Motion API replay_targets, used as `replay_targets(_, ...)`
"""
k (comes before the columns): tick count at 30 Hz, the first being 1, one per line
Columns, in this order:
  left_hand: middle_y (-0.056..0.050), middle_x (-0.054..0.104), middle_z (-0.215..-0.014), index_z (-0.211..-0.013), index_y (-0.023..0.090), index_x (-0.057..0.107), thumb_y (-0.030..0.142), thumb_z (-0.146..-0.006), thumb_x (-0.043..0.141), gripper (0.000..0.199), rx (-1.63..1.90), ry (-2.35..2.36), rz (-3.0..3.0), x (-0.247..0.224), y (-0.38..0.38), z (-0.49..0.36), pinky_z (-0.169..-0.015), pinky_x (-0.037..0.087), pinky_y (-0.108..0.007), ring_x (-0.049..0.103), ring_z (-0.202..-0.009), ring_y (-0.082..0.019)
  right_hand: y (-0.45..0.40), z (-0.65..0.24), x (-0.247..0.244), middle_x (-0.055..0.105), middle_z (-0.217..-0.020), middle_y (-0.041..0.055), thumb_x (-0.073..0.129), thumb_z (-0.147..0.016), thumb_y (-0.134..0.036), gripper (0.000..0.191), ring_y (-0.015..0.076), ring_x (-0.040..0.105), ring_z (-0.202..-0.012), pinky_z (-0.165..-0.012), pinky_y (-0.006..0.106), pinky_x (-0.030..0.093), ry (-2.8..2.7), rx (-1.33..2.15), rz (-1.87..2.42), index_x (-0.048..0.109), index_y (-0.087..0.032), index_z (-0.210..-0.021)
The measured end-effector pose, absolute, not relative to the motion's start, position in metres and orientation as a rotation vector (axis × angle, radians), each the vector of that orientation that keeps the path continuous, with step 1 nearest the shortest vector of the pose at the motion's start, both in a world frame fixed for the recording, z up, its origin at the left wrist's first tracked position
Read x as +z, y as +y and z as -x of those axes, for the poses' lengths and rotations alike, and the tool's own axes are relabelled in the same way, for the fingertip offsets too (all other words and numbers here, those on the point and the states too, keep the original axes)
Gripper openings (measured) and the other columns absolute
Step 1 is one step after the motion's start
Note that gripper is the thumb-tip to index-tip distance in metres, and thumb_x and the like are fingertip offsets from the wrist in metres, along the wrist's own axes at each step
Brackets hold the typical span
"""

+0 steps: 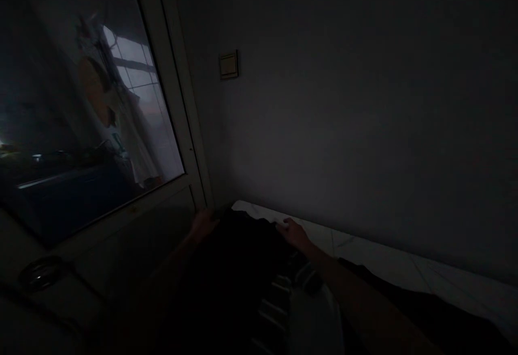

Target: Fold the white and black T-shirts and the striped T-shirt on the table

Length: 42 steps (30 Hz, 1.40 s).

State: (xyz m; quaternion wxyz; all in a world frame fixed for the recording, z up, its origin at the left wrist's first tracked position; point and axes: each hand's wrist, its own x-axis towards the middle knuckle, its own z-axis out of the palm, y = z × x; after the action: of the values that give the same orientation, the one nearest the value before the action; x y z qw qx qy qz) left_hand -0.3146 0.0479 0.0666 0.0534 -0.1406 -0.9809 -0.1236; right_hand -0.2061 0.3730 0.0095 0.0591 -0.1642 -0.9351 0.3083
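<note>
A glass door [172,101] and wall switch [229,65] stand beyond the cloth [238,252] (dim room).

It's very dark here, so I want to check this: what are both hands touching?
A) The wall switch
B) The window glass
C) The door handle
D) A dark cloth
D: the left hand and right hand are both at the top edge of the dark cloth, which lies on a pale veined surface.
</note>
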Motion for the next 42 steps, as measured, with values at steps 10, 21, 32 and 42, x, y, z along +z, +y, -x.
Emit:
replay_targets(10, -0.01, 0.036, -0.163, -0.154, 0.035, 0.039, 0.051, -0.099, 0.048, 0.058, -0.275, -2.792, 1.117, -0.066, 0.023, 0.143, -0.116, 0.035, -0.06, 0.035, -0.149, -0.033, 0.4, 0.197, -0.022, 0.074, -0.106, 0.0062, 0.052, -0.089, -0.02, 0.026, 0.0224, 0.068, -0.1, -0.09, 0.034, 0.048, -2.668, 0.926, 0.158, 0.063, -0.023, -0.113)
replay_targets(21, -0.005, 0.045, -0.158, -0.151, 0.04, 0.044, 0.047, -0.098, 0.051, 0.053, -0.544, -2.7, 1.316, -0.07, 0.035, 0.037, -0.111, 0.047, -0.051, 0.049, -0.14, -0.029, 0.547, 0.014, 0.026, 0.076, -0.105, 0.01, 0.057, -0.094, -0.027, 0.029, 0.022, 0.069, -0.097, -0.088, 0.031, 0.047, -2.761, 0.463, 0.744, 0.067, -0.017, -0.118)
replay_targets(32, -0.01, 0.072, -0.121, -0.118, 0.019, 0.069, 0.035, -0.094, 0.056, 0.031, -0.708, -2.832, 1.301, -0.01, 0.292, 0.06, -0.104, 0.048, -0.033, 0.066, -0.115, -0.022, 0.584, -0.173, -0.008, 0.072, -0.111, 0.019, 0.046, -0.101, -0.048, 0.047, 0.0264, 0.069, -0.104, -0.083, 0.031, 0.048, -2.69, 0.317, 1.344, 0.067, -0.011, -0.12)
replay_targets(42, -0.016, 0.071, -0.114, -0.106, 0.014, 0.068, 0.023, -0.092, 0.055, 0.021, -0.632, -2.844, 1.102, 0.007, 0.353, 0.046, -0.098, 0.048, -0.038, 0.066, -0.112, -0.028, 0.564, -0.162, 0.001, 0.073, -0.112, 0.0131, 0.06, -0.095, -0.04, 0.031, 0.026, 0.068, -0.106, -0.084, 0.031, 0.048, -2.56, 0.544, 1.174, 0.071, -0.017, -0.113)
